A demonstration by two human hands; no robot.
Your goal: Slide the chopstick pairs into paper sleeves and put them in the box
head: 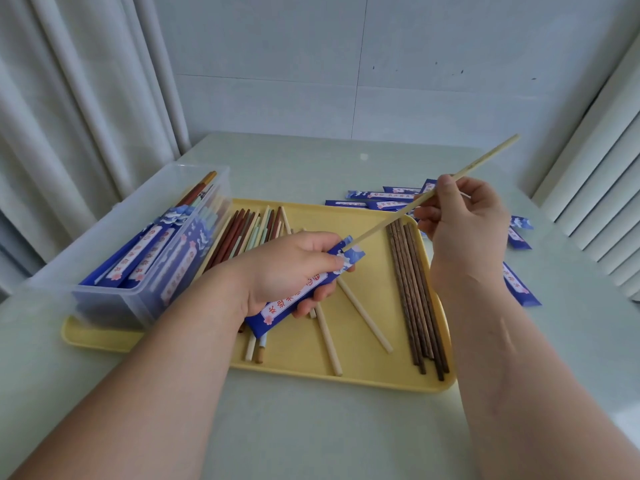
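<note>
My left hand (287, 268) grips a blue paper sleeve (294, 299) over the yellow tray (363, 372). My right hand (460, 216) pinches a pale bamboo chopstick (485, 161), whose tip sits at the sleeve's open mouth near the left thumb. Loose chopsticks lie in the tray: dark brown ones (415, 299) at the right, pale ones (363, 317) in the middle, reddish and green ones (249, 233) at the left. A clear plastic box (145, 244) at the tray's left end holds several sleeved pairs.
Empty blue sleeves (381, 197) lie scattered on the pale table behind and right of the tray, some (519, 285) beyond my right forearm. Curtains hang at the left, a white wall stands at the back, and slatted panels are at the right.
</note>
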